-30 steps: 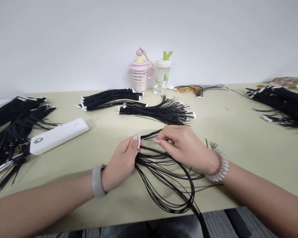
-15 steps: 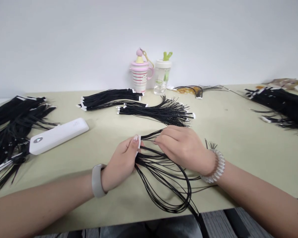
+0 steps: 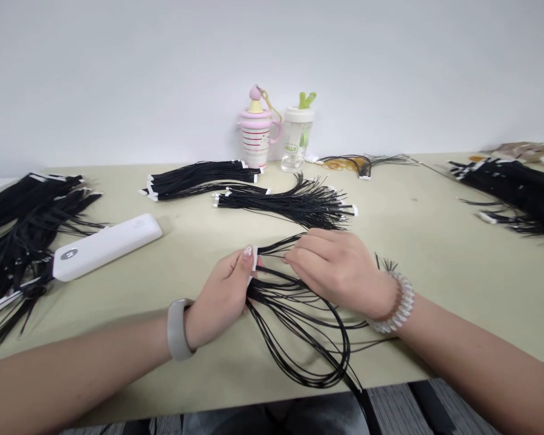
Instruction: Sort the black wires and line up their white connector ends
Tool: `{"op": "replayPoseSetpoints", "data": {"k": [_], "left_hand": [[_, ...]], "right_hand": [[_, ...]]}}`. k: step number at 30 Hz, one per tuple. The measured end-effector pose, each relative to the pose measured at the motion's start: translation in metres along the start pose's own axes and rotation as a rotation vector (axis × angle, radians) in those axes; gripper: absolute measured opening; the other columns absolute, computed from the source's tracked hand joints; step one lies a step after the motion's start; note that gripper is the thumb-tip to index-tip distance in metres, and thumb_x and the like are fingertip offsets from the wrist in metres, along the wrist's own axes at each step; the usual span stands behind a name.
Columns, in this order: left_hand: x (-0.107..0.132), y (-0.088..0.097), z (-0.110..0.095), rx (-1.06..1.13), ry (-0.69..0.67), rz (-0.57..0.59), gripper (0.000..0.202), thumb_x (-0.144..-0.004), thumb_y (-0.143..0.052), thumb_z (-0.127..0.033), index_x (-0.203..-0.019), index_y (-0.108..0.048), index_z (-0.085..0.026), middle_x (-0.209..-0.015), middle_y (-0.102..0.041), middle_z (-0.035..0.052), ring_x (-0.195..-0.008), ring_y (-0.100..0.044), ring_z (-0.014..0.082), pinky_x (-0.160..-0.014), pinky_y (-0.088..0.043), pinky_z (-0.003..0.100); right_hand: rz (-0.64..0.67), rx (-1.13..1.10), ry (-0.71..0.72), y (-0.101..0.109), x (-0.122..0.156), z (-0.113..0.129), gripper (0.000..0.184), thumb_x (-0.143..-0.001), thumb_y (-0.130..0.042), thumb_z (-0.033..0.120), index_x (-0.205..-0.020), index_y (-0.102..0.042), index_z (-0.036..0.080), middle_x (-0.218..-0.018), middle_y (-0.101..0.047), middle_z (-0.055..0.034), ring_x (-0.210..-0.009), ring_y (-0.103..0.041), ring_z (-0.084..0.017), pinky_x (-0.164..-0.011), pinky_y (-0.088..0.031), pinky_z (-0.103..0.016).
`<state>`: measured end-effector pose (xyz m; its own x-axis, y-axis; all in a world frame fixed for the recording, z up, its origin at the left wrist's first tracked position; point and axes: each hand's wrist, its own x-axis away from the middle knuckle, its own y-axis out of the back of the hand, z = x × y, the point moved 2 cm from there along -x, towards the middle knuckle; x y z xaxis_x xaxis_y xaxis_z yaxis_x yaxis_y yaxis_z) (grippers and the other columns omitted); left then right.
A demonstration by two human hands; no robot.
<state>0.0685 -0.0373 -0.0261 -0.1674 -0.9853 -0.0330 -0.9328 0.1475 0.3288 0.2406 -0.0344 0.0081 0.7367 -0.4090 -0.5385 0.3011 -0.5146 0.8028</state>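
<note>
The left hand [image 3: 220, 297] has its grip clenched on a white plug [image 3: 254, 258] over the near side of the bench [image 3: 439, 260], while the right hand [image 3: 338, 272] has its grip closed on thin black wires [image 3: 278, 246] just beside it, the exact strand hidden. A hard tug there could strain a wire where it enters the plug, and the loose loops [image 3: 315, 383], crossing each other and trailing past the bench edge, might snag and tangle

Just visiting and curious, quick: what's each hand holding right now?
Left hand: closed, holding a white connector.
Right hand: closed at the black wires; what it pinches is hidden.
</note>
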Motion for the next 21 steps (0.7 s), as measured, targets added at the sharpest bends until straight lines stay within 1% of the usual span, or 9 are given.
{"op": "replayPoseSetpoints", "data": {"k": [2,5,7,9,11,13,16,19,21], "left_hand": [[0.0,0.0,-0.001,0.015,0.009,0.0,0.035,-0.086,-0.036,-0.045,-0.071,-0.051,-0.018,-0.062,-0.046,-0.0014,-0.055,-0.042,0.0121,-0.048,-0.037,0.022],[0.0,-0.001,-0.002,0.018,0.028,-0.001,0.034,-0.086,-0.037,-0.045,-0.072,-0.051,-0.018,-0.059,-0.045,-0.0023,-0.052,-0.041,0.0115,-0.046,-0.035,0.022],[0.0,-0.001,-0.002,0.01,0.044,0.004,0.034,-0.086,-0.036,-0.046,-0.072,-0.051,-0.018,-0.058,-0.044,-0.0029,-0.051,-0.039,0.0109,-0.046,-0.034,0.022],[-0.001,-0.001,-0.001,-0.009,0.029,0.0,0.035,-0.087,-0.035,-0.045,-0.071,-0.05,-0.017,-0.059,-0.044,-0.0027,-0.053,-0.039,0.0108,-0.047,-0.034,0.022],[-0.001,-0.001,0.0,-0.024,-0.006,0.004,0.035,-0.087,-0.035,-0.044,-0.069,-0.05,-0.017,-0.059,-0.045,-0.0024,-0.055,-0.039,0.0108,-0.049,-0.034,0.022],[-0.002,0.0,0.0,-0.034,-0.039,0.026,0.035,-0.088,-0.034,-0.042,-0.068,-0.048,-0.016,-0.06,-0.044,-0.0025,-0.056,-0.038,0.0104,-0.051,-0.034,0.022],[-0.002,0.0,0.002,-0.046,-0.052,0.055,0.035,-0.088,-0.034,-0.042,-0.068,-0.047,-0.017,-0.059,-0.042,-0.0029,-0.056,-0.038,0.0103,-0.052,-0.034,0.021],[-0.002,0.001,0.002,-0.063,-0.037,0.056,0.035,-0.088,-0.032,-0.043,-0.069,-0.046,-0.017,-0.059,-0.041,-0.003,-0.056,-0.038,0.0106,-0.052,-0.034,0.022],[-0.002,0.001,0.002,-0.068,-0.041,0.056,0.036,-0.088,-0.032,-0.044,-0.069,-0.046,-0.017,-0.06,-0.042,-0.0028,-0.057,-0.038,0.0104,-0.054,-0.034,0.022]], "right_hand": [[-0.031,0.055,0.043,0.002,0.0,0.002,0.022,-0.086,-0.043,0.014,-0.069,-0.058,0.016,-0.066,-0.057,-0.0015,-0.063,-0.044,-0.012,-0.054,-0.032,-0.027],[-0.072,0.137,0.158,0.004,0.001,0.005,0.018,-0.084,-0.044,0.012,-0.072,-0.057,0.016,-0.068,-0.058,-0.0012,-0.062,-0.043,-0.012,-0.053,-0.03,-0.027],[-0.096,0.164,0.235,0.003,0.001,0.005,0.016,-0.084,-0.045,0.012,-0.073,-0.057,0.015,-0.067,-0.057,-0.0006,-0.061,-0.043,-0.012,-0.052,-0.029,-0.027],[-0.115,0.174,0.282,0.0,0.002,0.004,0.015,-0.083,-0.047,0.012,-0.072,-0.057,0.015,-0.066,-0.057,-0.0002,-0.06,-0.042,-0.012,-0.051,-0.028,-0.027],[-0.129,0.167,0.27,-0.004,0.002,0.001,0.014,-0.083,-0.049,0.012,-0.071,-0.057,0.015,-0.065,-0.056,0.0001,-0.059,-0.042,-0.012,-0.051,-0.028,-0.027],[-0.116,0.132,0.204,-0.008,0.002,-0.001,0.014,-0.084,-0.049,0.014,-0.072,-0.058,0.015,-0.064,-0.055,0.0003,-0.06,-0.042,-0.012,-0.051,-0.029,-0.027],[-0.075,0.052,0.109,-0.014,0.002,-0.001,0.017,-0.086,-0.046,0.018,-0.075,-0.059,0.015,-0.061,-0.052,0.0007,-0.059,-0.041,-0.011,-0.053,-0.029,-0.026],[-0.071,0.017,0.088,-0.014,0.001,0.003,0.02,-0.088,-0.044,0.017,-0.073,-0.058,0.015,-0.061,-0.051,0.0007,-0.059,-0.04,-0.011,-0.054,-0.03,-0.026],[-0.082,0.038,0.096,-0.012,0.0,0.005,0.021,-0.087,-0.044,0.016,-0.072,-0.058,0.015,-0.061,-0.051,0.0002,-0.059,-0.04,-0.011,-0.054,-0.03,-0.026]]}}
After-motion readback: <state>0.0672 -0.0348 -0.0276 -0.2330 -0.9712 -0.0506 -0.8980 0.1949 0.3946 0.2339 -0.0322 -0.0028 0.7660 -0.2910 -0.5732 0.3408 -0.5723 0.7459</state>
